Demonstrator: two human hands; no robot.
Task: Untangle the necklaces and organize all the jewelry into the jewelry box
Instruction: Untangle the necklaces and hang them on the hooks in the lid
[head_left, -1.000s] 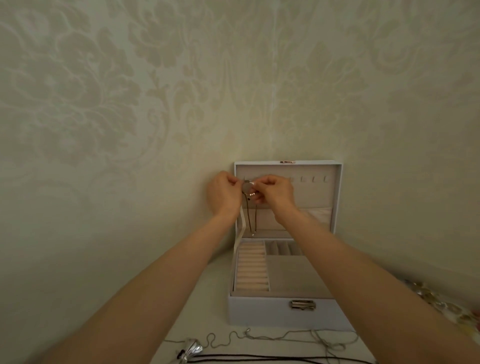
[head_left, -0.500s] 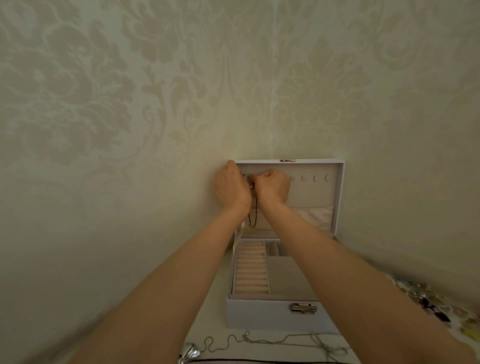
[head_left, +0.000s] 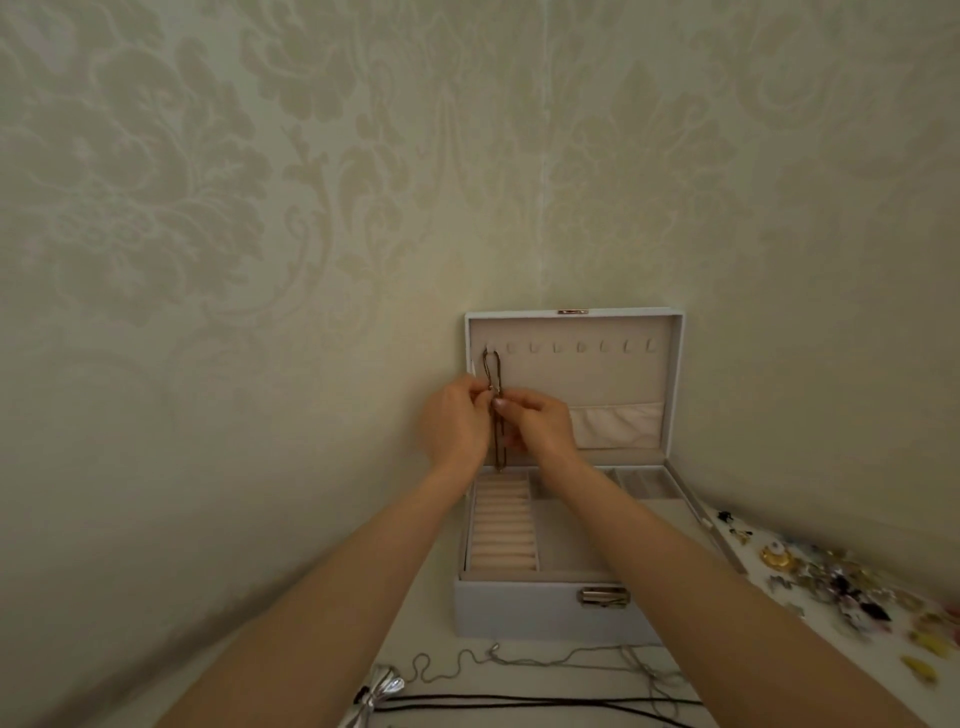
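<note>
Half a second before, I had both hands up at the hook row; they had since dropped to mid-frame, and the dark necklace (head_left: 494, 371) now hung from the leftmost hook (head_left: 487, 348) inside the jewelry box (head_left: 519, 618) lid. The left hand (head_left: 457, 423) and right hand (head_left: 543, 428) each pinched its strands between thumb and fingertips. I judged it stowed; a silver chain (head_left: 519, 662) and black cord (head_left: 519, 702) waited at the bottom.

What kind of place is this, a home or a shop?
Probably a room in a home, perhaps a bedroom: patterned wallpaper, an open jewelry box on a white table, and loose jewelry spread beside it.
</note>
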